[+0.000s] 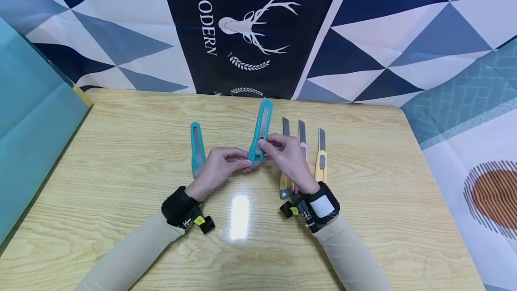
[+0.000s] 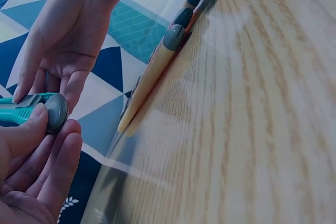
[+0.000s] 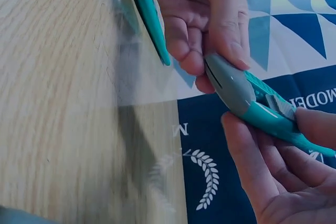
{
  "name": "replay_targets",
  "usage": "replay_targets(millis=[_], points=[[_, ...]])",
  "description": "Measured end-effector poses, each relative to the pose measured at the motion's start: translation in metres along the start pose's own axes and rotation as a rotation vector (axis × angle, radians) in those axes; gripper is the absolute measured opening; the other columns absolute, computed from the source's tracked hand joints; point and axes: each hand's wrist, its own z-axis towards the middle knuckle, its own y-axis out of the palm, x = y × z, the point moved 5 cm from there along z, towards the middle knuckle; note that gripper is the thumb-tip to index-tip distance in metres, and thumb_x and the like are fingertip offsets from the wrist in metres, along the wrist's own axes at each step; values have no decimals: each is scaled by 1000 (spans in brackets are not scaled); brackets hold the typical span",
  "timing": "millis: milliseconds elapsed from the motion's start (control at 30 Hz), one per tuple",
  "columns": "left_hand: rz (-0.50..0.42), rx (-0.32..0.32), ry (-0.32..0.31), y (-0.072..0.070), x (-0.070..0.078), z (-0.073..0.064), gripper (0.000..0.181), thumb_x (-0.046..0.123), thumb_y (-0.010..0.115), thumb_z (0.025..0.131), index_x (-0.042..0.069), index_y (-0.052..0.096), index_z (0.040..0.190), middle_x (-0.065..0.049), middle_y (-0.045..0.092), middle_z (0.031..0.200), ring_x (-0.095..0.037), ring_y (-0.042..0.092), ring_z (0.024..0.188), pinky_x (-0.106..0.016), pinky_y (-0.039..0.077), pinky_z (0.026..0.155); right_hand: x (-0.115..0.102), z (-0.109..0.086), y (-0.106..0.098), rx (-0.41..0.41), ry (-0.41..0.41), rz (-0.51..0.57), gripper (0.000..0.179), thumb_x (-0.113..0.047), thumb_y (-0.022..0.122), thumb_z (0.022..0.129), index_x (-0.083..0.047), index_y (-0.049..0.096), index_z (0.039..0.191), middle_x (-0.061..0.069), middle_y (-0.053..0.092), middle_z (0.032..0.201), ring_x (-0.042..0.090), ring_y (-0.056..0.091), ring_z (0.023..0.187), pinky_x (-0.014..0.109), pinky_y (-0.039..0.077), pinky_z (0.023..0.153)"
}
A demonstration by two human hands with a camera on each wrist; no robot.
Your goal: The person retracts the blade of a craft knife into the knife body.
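Note:
Both hands hold a teal box cutter (image 1: pixel 264 113) above the table, its long slotted body pointing away from me. My left hand (image 1: pixel 220 165) pinches the grey rounded end cap (image 2: pixel 56 113) between thumb and fingers. Higher on the body, my right hand (image 1: pixel 291 158) grips it with the thumb at the grey slider (image 3: pixel 281 107) and the fingers underneath. A second teal box cutter (image 1: pixel 196 145) lies just left of my left hand, its lower end partly covered. Under and beside my right hand lie a light-orange cutter (image 1: pixel 286 185), a pink cutter (image 1: pixel 303 148) and a yellow cutter (image 1: pixel 321 167).
The three cutters on the right have bare blades (image 1: pixel 322 139) pointing to the far side. A wooden table (image 1: pixel 383 219) carries everything. Beyond its back edge stands a patterned cloth (image 1: pixel 250 26), and a light-blue panel (image 1: pixel 32 125) borders the left side.

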Motion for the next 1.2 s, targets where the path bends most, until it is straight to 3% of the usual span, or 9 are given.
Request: replay_targets(millis=[233,500,733,967,1200], points=[[35,25,6,0,4,-1,16,3,67,84,-5,67,98,-19,70,85,-24,66,78,-50,54,77,1,-1,2,-20,-4,52,18,-4,54,94,10,64,97,26,66,84,29,65,74,53,56,65],[34,5,30,2,4,-1,16,3,66,85,-5,67,98,-19,70,84,-25,66,77,-50,54,76,-1,-2,1,-10,-6,26,15,-2,56,92,10,65,92,25,67,79,27,65,70,51,56,64],[-51,-3,-9,0,-2,0,18,2,66,84,-7,66,101,-21,69,88,-28,66,79,-49,54,79,-2,-2,2,-22,0,6,10,1,59,89,9,64,93,24,67,82,27,66,72,28,58,60],[-69,0,-22,-2,-3,1,19,2,66,85,-7,66,101,-22,69,89,-27,66,81,-47,54,79,-2,-1,4,-4,-28,-19,12,1,58,89,9,64,96,24,66,82,27,65,74,51,56,65],[-70,-2,-15,-2,-2,1,19,2,65,85,-7,65,101,-24,68,90,-27,66,80,-48,54,79,4,1,7,-48,-2,-1,16,0,54,93,12,62,99,26,66,85,29,65,72,53,56,66]])
